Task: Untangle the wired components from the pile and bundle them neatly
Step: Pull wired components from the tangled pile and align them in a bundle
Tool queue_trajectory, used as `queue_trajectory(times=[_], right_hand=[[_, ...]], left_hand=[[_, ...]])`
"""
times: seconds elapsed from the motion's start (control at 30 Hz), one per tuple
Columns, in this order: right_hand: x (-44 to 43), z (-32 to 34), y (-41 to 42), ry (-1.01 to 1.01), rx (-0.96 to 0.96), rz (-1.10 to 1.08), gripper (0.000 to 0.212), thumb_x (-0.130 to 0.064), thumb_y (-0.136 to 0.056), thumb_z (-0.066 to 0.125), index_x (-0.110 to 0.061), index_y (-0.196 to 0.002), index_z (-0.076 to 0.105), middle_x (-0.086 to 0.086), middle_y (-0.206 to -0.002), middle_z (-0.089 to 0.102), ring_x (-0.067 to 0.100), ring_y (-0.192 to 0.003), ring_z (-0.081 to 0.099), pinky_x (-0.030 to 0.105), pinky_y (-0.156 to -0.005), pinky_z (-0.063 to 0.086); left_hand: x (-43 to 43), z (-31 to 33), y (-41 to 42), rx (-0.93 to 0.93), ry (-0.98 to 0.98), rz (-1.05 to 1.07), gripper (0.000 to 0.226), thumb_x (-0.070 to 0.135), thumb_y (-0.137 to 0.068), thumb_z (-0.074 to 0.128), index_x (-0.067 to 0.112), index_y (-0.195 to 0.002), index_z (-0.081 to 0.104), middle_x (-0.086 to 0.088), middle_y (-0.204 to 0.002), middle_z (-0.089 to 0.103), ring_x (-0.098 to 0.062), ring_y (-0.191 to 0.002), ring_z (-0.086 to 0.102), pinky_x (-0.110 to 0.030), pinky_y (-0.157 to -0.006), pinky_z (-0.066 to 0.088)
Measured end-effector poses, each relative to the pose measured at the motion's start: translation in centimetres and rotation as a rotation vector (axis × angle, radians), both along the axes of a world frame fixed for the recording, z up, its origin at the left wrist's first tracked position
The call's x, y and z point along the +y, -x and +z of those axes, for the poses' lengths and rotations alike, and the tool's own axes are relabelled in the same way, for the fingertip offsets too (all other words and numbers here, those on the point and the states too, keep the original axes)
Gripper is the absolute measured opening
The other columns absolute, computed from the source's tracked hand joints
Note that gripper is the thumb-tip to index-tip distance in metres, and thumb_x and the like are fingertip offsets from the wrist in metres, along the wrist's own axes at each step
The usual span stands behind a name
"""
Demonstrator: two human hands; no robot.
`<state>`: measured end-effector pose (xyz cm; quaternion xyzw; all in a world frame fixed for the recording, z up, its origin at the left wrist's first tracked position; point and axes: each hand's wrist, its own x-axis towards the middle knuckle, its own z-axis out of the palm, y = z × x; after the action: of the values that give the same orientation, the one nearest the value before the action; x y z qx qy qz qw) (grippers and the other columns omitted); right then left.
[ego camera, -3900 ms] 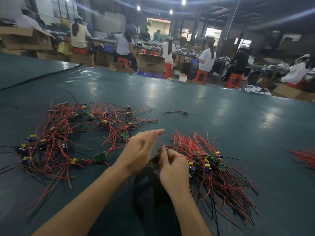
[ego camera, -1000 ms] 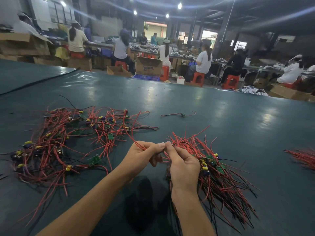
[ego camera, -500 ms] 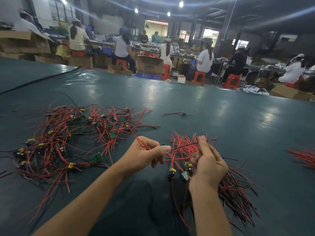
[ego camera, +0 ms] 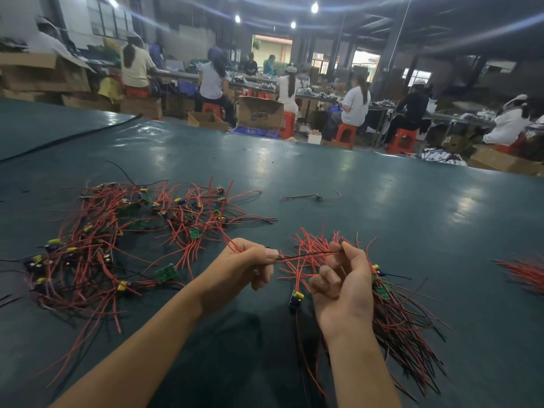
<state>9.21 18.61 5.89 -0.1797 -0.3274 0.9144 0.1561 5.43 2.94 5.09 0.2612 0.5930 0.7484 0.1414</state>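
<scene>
A tangled pile (ego camera: 123, 240) of red and black wires with small green boards and yellow-blue parts spreads over the left of the dark green table. My left hand (ego camera: 244, 269) pinches red wires that run back to that pile. My right hand (ego camera: 344, 287) pinches the other end of a thin black wire (ego camera: 306, 256) stretched between both hands. A small component (ego camera: 295, 298) with a yellow cap dangles just left of my right hand. Behind and right of that hand lies the gathered bundle (ego camera: 394, 313), its wires fanning toward me.
One loose wired part (ego camera: 318, 197) lies alone farther back on the table (ego camera: 382, 219). More red wires (ego camera: 527, 275) poke in at the right edge. Beyond the table's far edge, seated workers, red stools and cardboard boxes (ego camera: 259, 113) fill the room.
My hands have drawn apart, stretching the black wire between them. My right hand lifted off the bundle and a component now hangs beside it.
</scene>
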Motion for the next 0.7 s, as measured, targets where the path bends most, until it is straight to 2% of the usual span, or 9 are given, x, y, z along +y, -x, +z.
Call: queue_trajectory(times=[0.17,0.23,0.3,0.37,0.43,0.53,0.63,0.7], right_hand=[[-0.5,-0.2,0.0,-0.193,-0.015,-0.112,0.035,-0.029,-0.092,0.066,-0.019,-0.059,0.074,-0.009,-0.052,0.046,0.004,-0.036,0.029,0.017,-0.034,0.025],[-1.4,-0.6,0.1,-0.309,-0.069,-0.14,0.035,-0.029,-0.086,0.073,-0.022,-0.051,0.072,-0.009,-0.048,0.046,0.005,-0.037,0.03,0.017,-0.037,0.027],[-2.9,-1.0,0.1,-0.412,-0.079,-0.107,0.03,-0.029,-0.084,0.074,-0.024,-0.055,0.075,-0.008,-0.047,0.047,0.005,-0.04,0.033,0.018,-0.04,0.029],[-4.4,-1.4,-0.2,-0.491,-0.021,-0.032,0.029,-0.031,-0.088,0.069,-0.023,-0.061,0.078,-0.003,-0.054,0.06,0.008,-0.044,0.048,0.021,-0.044,0.038],[-5.4,-1.6,-0.7,-0.552,0.057,0.016,0.032,-0.027,-0.093,0.064,-0.024,-0.065,0.079,0.0,-0.065,0.073,0.008,-0.057,0.065,0.019,-0.054,0.049],[-5.7,-1.6,-1.0,-0.599,0.104,0.027,0.031,-0.023,-0.094,0.063,-0.026,-0.069,0.08,0.002,-0.073,0.076,0.008,-0.068,0.071,0.016,-0.062,0.052],[-5.2,-1.5,-0.8,-0.589,0.087,-0.013,0.03,-0.019,-0.093,0.065,-0.026,-0.067,0.08,0.002,-0.072,0.076,0.008,-0.068,0.071,0.016,-0.062,0.052],[-4.9,-1.5,-0.8,-0.571,0.064,-0.034,0.033,-0.015,-0.092,0.067,-0.026,-0.063,0.079,0.0,-0.069,0.075,0.005,-0.064,0.07,0.013,-0.058,0.05]], left_hand=[[0.7,-0.4,0.1,-0.065,-0.027,0.066,0.034,0.035,-0.068,0.07,0.01,-0.046,0.062,-0.006,-0.05,0.055,-0.015,-0.046,0.047,-0.018,-0.049,0.04],[1.1,-0.7,0.2,-0.054,-0.002,0.117,0.035,0.033,-0.074,0.07,0.009,-0.049,0.065,-0.006,-0.053,0.057,-0.013,-0.048,0.05,-0.019,-0.051,0.042],[1.5,-0.9,0.3,-0.038,0.025,0.173,0.036,0.035,-0.079,0.064,0.012,-0.051,0.067,-0.005,-0.054,0.06,-0.012,-0.048,0.051,-0.019,-0.052,0.043],[1.7,-1.0,0.4,-0.033,0.029,0.217,0.036,0.038,-0.08,0.065,0.013,-0.055,0.068,-0.006,-0.056,0.06,-0.012,-0.048,0.051,-0.019,-0.051,0.041],[1.8,-1.0,0.5,-0.04,0.007,0.239,0.04,0.043,-0.081,0.072,0.008,-0.061,0.07,-0.006,-0.057,0.06,-0.011,-0.049,0.051,-0.019,-0.05,0.041],[1.5,-1.0,0.6,-0.04,0.006,0.245,0.048,0.051,-0.073,0.07,0.004,-0.067,0.072,-0.003,-0.059,0.062,-0.01,-0.051,0.054,-0.018,-0.051,0.044],[1.6,-1.0,0.4,-0.003,0.061,0.239,0.039,0.051,-0.076,0.072,0.015,-0.06,0.071,-0.001,-0.056,0.061,-0.011,-0.051,0.055,-0.019,-0.052,0.043],[1.7,-1.1,0.2,0.015,0.082,0.244,0.04,0.044,-0.079,0.071,0.009,-0.06,0.07,-0.006,-0.056,0.059,-0.015,-0.052,0.053,-0.021,-0.052,0.042]])
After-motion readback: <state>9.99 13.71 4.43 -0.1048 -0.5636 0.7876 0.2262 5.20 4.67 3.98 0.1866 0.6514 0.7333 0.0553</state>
